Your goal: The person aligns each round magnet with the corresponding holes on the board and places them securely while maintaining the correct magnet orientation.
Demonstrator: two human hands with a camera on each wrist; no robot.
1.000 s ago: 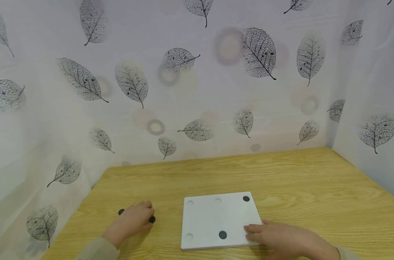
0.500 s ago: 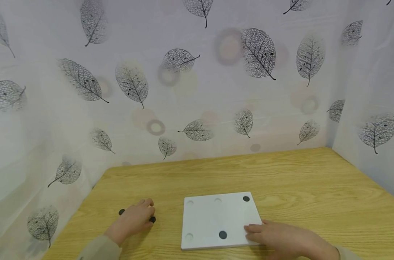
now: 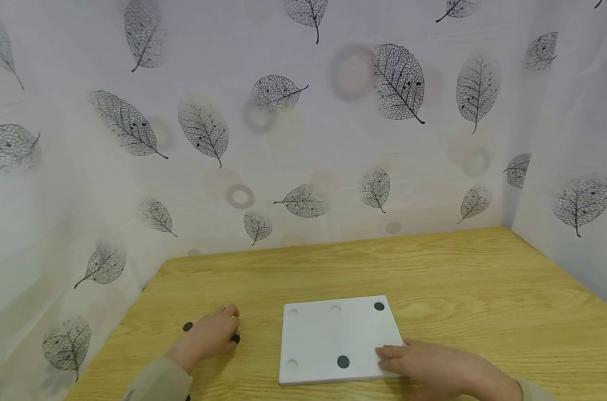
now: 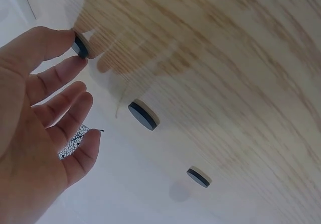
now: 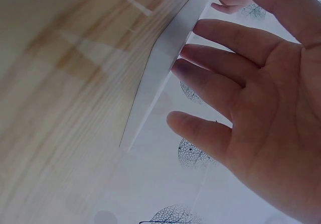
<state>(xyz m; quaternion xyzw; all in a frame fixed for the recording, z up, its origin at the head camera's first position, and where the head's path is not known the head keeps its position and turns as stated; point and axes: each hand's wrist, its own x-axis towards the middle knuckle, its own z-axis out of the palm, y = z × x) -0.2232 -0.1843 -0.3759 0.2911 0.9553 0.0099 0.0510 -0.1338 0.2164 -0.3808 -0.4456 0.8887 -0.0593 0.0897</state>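
In the left wrist view, my left hand pinches a dark round disc between thumb and index fingertip, close over the table; its other fingers are spread. Two more dark discs lie beyond: a nearer disc and a farther disc. The head view has this hand left of a thin white board. Dark discs sit in the board's far right corner and near edge; three shallow round hollows show bare. My right hand rests straight fingers on the board's right edge.
The wood-grain table extends behind and right of the board. A pale leaf-patterned curtain encloses the table at the back and both sides. One loose disc lies left of my left hand, another peeks out beside the left sleeve.
My left hand has shifted slightly right and away with its disc. A disc beside the left sleeve has come into view. The right hand and the board stay put.
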